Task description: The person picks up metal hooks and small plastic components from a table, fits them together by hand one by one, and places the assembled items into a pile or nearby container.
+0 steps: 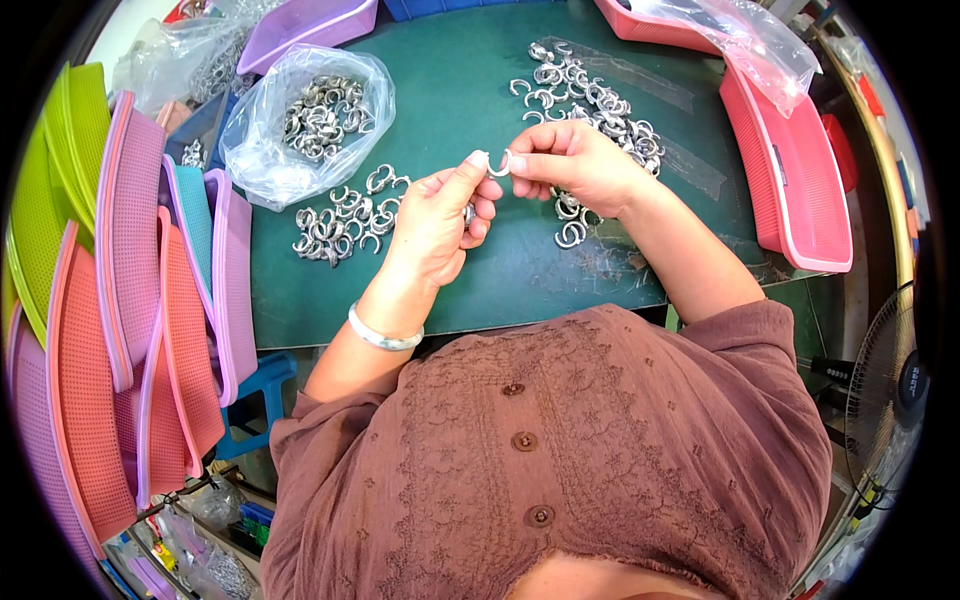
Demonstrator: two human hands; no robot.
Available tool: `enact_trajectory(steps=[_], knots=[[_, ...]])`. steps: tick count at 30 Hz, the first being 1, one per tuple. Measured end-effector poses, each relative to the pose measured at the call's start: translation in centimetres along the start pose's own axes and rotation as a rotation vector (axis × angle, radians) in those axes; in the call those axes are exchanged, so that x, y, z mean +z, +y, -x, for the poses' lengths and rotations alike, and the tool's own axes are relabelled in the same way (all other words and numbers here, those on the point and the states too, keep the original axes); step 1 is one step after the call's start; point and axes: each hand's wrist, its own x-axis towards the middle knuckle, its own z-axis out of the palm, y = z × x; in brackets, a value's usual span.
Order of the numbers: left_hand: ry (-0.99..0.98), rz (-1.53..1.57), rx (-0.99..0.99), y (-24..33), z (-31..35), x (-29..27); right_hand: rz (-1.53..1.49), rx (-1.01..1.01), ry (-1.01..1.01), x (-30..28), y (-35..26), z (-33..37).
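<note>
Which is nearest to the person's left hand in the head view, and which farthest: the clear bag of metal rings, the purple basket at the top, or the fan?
From the left hand:
1. Clear bag of metal rings, up and to the left.
2. Purple basket, at the top edge.
3. Fan, far right.

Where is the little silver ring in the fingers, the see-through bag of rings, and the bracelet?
silver ring (499, 163), head view, on its curved band between the fingertips.
clear plastic bag (305, 125), head view, on the bag's middle over the rings.
bracelet (383, 338), head view, on the band at the left wrist.

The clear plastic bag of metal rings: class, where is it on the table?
The clear plastic bag lies on the green mat's upper left, behind the loose rings.
</note>
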Motion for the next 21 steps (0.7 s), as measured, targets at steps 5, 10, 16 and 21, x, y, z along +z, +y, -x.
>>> enact_trajectory(steps=[5, 10, 16, 21], knots=[[-0.053, 0.114, -0.067, 0.3, 0.0, -0.4, 0.323, -0.255, 0.103, 0.6, -0.1, 0.4], [-0.113, 0.058, 0.071, -0.2, 0.1, -0.4, 0.447, -0.425, 0.117, 0.8, -0.2, 0.4], [-0.038, -0.091, 0.297, -0.9, 0.5, 0.4, 0.410, -0.420, 0.091, 0.7, -0.4, 0.4], [-0.094, 0.053, 0.192, -0.8, 0.2, -0.5, 0.429, -0.344, 0.227, 0.3, -0.7, 0.3]])
